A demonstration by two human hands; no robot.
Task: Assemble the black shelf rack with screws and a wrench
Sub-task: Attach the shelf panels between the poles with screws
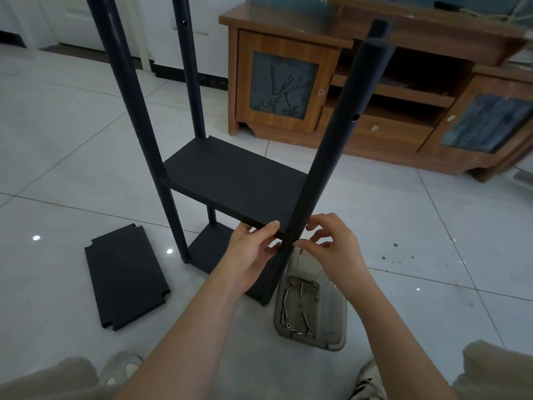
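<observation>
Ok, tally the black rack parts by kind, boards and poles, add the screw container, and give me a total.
Shelf boards: 3 (middle, bottom, loose)
Poles: 4 (near left, far left, near right, far right)
Screw container: 1
Total: 8

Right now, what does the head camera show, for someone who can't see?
A left hand grips the middle shelf of a black rack; the right hand touches its front pole. A tub of screws sits on the floor.
</observation>
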